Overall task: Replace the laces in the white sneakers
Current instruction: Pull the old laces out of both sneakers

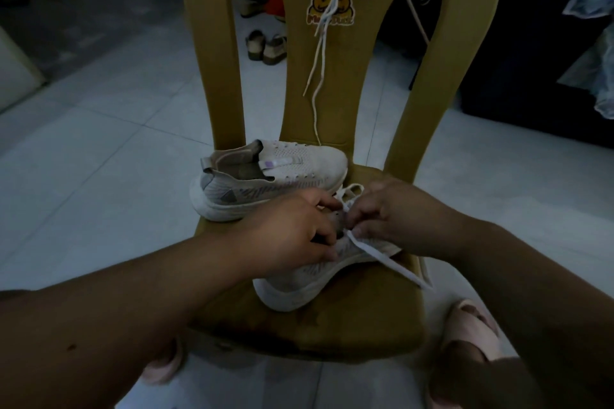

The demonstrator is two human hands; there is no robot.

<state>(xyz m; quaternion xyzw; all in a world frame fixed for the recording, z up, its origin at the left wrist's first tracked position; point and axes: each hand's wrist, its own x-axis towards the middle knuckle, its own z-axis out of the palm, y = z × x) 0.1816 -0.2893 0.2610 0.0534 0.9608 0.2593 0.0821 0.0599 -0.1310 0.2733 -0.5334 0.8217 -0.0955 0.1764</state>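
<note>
The near white sneaker (299, 289) lies on the chair seat (365, 335), left hand (292, 236) curled round its upper, right hand (398, 219) pinching the lace (382, 256) at the eyelets, whose loose tail could slip back out if that pinch slackens.

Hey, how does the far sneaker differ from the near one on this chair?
The far sneaker lies untouched; the near sneaker is held by the left hand. The near sneaker has a white lace, pinched by the right hand, trailing loose; the far sneaker's eyelets look empty. Both are white knit, on the yellow chair.
</note>
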